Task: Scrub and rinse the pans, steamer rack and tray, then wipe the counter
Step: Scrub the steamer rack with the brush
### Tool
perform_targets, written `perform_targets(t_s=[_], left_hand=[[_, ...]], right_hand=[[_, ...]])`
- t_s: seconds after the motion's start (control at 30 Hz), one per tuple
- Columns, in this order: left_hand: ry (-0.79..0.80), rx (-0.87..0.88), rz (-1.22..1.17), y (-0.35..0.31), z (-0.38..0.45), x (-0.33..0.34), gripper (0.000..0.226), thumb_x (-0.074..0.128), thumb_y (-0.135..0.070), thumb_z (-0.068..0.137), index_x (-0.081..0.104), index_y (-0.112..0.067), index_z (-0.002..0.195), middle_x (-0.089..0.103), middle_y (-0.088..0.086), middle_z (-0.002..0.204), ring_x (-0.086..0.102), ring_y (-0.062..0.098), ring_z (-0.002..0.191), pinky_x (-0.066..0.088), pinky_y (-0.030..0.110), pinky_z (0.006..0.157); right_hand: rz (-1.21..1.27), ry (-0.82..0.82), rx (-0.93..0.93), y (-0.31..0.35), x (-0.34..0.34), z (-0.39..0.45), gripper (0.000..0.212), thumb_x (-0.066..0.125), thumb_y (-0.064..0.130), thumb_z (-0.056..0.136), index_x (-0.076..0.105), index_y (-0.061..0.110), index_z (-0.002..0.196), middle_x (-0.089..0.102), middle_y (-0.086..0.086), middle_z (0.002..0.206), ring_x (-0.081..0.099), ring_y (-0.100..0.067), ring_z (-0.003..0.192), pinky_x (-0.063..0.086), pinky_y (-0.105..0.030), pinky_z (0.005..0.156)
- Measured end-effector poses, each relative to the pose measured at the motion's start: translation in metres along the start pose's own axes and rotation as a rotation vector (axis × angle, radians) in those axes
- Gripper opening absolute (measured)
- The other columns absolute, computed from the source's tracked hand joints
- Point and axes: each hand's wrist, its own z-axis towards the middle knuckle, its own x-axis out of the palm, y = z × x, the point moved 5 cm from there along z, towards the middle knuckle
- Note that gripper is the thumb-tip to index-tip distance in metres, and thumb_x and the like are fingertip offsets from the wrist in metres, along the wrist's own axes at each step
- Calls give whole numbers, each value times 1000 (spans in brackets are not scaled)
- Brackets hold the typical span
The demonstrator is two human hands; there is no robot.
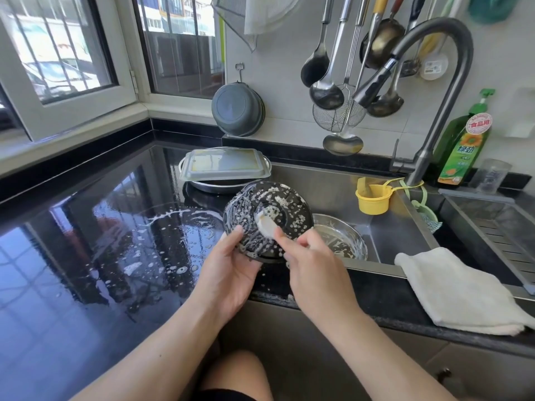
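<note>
Steamer rack (267,219), round, dark and perforated, is held tilted over the left edge of the sink (411,227), coated in white foam. Left hand (228,269) grips its lower left rim, thumb on the top face, fingers curled underneath. Right hand (314,266) pinches a white scrubbing pad (267,225) against the centre of the rack, index finger extended along it. Below the rack, 1 steel pan (344,238) with residue sits in the sink. Behind, the rectangular tray (223,164) lies inverted on a round steel pan (214,186). Foam spatter marks the black counter (86,241). A white cloth (463,290) drapes over the sink's front edge.
</note>
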Motion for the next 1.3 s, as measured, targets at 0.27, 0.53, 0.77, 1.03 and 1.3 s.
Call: perform_targets(t_s=[0.27,0.53,0.77,1.03,1.3], left_hand=[[50,4,58,1,-5,6,52,47,15,80,60,3,129,67,26,126,69,35,112,61,42,83],[-54,-5,-63,1,2,-3,33,44,-8,104,57,3,132,71,21,119,72,27,109,59,45,93],[-63,-18,-6,5,1,-3,36,44,-9,104,57,4,134,65,24,133,65,30,122,52,47,104],[-83,0,1,2,-1,-2,33,42,-9,106,58,4,132,69,22,127,70,29,114,57,45,97],[-64,-18,68,4,-1,-2,34,40,-15,108,58,0,132,69,22,126,68,34,117,55,55,100]], right_hand=[[-37,20,-28,-2,-16,3,53,56,16,100,50,45,144,43,5,92,57,-24,72,53,-44,62],[-125,89,-64,-1,0,-20,62,53,14,97,41,47,148,35,7,93,48,-23,64,40,-38,55],[-85,135,-70,2,-6,-10,57,52,14,99,43,44,147,37,5,93,51,-23,64,48,-41,58],[-96,140,-76,-5,-6,-1,57,53,11,99,47,42,147,36,6,92,49,-22,59,35,-34,53],[-72,191,-124,-10,-9,-2,55,53,14,101,46,44,147,38,7,92,50,-22,63,44,-39,56]])
